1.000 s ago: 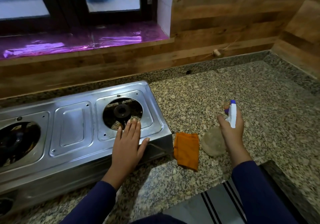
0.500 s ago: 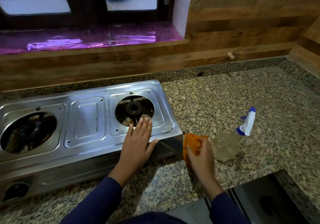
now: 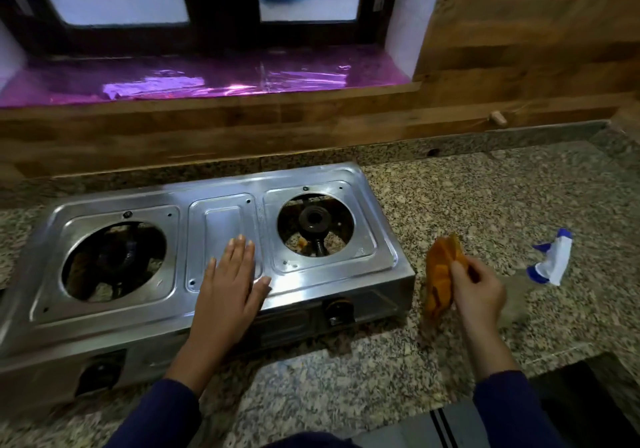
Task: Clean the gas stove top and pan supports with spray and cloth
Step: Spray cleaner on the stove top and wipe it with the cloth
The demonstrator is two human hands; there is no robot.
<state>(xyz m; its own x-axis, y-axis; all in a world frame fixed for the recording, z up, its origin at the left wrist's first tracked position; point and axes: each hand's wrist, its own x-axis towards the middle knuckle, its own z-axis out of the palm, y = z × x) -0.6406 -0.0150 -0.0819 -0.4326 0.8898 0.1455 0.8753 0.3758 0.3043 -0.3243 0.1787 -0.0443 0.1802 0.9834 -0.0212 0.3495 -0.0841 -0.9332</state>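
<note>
Left hand (image 3: 232,285) is laid flat, fingers straight, on the stove (image 3: 346,283); a cloth (image 3: 438,274) is pinched in the right hand (image 3: 481,291) beside it. Spray bottle (image 3: 554,262) lies on the counter (image 3: 485,198); wiping seems not yet begun.

The steel two-burner gas stove (image 3: 221,219) sits lengthwise on the speckled tabletop (image 3: 485,198), top plate shiny. Its two round openings are uncovered; the one at 3 o'clock shows a dark burner (image 3: 314,220) with brownish residue beside it. A black knob (image 3: 337,309) faces front. At 3 o'clock from the stove, the orange cloth (image 3: 438,274) is bunched and lifted, pinched by the right hand (image 3: 479,291). Farther toward 3 o'clock, the spray bottle (image 3: 554,262) lies on its side, with a white head and blue trigger.
</note>
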